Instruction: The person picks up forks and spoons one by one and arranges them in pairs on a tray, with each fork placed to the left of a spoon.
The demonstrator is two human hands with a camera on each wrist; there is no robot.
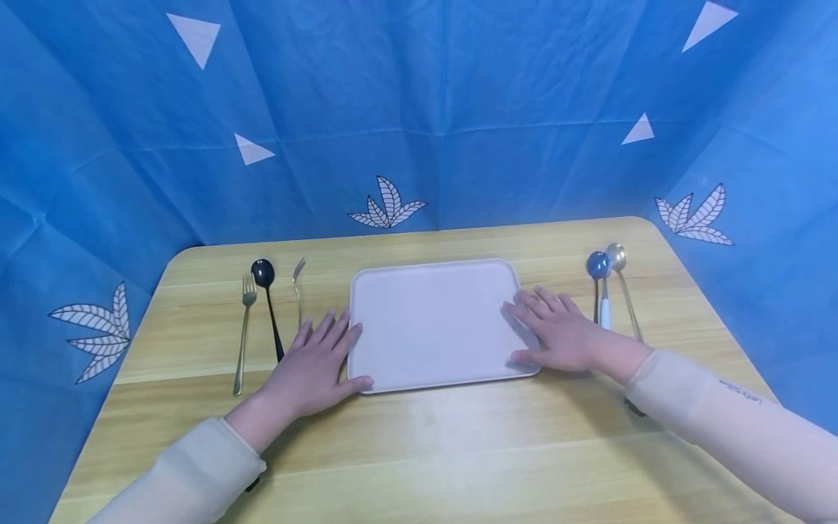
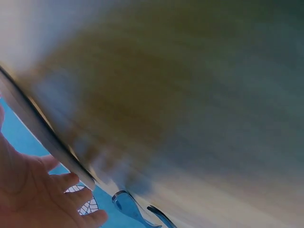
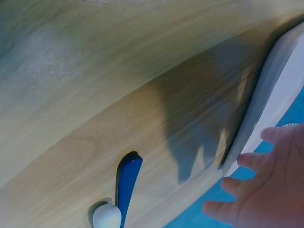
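Note:
A white rectangular tray (image 1: 432, 320) lies flat on the wooden table. My left hand (image 1: 314, 371) rests at its left edge, fingers spread, thumb over the near left corner. At the right edge, my right hand (image 1: 561, 336) has straight, spread fingers over the rim. In the left wrist view, the left palm (image 2: 42, 197) shows beside the tray's side (image 2: 45, 130). The right wrist view has the right palm (image 3: 270, 178) near the tray's edge (image 3: 259, 107). Neither hand's fingers are curled round anything.
Left of the tray lie a fork (image 1: 246, 313), a black spoon (image 1: 263, 274) and another fork (image 1: 297, 280), partly behind the left hand. On the right are a dark blue-headed spoon (image 1: 597, 265), a pale blue handle (image 1: 605, 314) and a gold-coloured spoon (image 1: 617, 256). A blue curtain (image 1: 419, 87) surrounds the table.

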